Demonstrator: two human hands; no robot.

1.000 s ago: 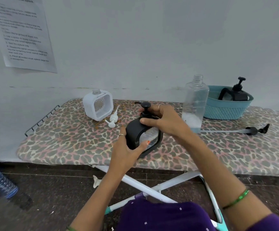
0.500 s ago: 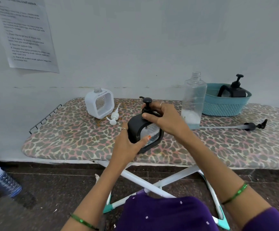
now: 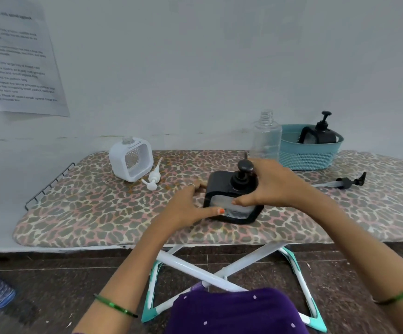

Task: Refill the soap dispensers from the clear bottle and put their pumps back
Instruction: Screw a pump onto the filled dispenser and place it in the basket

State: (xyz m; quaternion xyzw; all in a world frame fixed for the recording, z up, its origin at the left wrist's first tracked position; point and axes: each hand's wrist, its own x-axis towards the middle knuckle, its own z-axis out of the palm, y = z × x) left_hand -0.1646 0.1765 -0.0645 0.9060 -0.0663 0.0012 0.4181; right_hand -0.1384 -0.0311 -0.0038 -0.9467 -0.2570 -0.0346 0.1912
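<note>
Bare board [image 3: 87, 213] left; clear bottle [image 3: 266, 138], basket [image 3: 311, 153] behind right.

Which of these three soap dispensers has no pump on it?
The white dispenser at the back left: its neck is open and its white pump lies beside it. Both black ones carry pumps.

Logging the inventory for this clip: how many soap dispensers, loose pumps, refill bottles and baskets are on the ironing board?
Black square dispensers: 2
White square dispenser: 1
Loose white pump: 1
Loose black pump: 1
Clear plastic bottle: 1
Teal plastic basket: 1
Total: 7
</note>
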